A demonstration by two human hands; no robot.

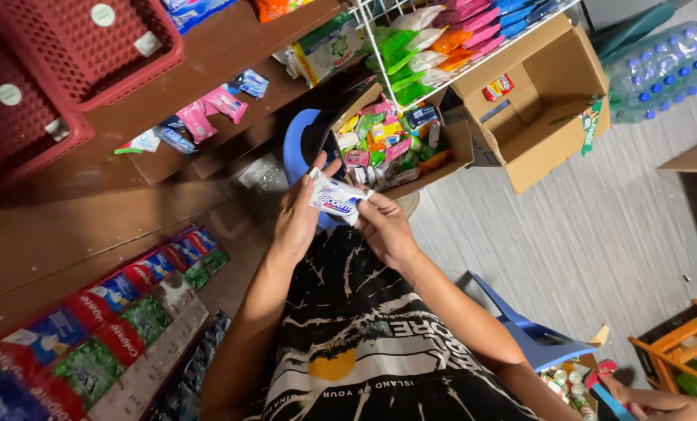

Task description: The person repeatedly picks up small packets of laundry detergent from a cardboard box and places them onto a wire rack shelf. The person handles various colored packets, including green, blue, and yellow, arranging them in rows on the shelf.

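Here, a small white sachet is pinched between both hands in the middle of the view, the left hand closed on its left end and the right hand on its right end. It is held just in front of an open cardboard box packed with mixed small packets. The sachet is best kept flat and taut, gripped by its edges, so neither side is creased. The sachet's back is hidden, the fingertips behind it cannot be made out, and the box contents are too small to identify.

Wooden shelf, pink sachets, red basket
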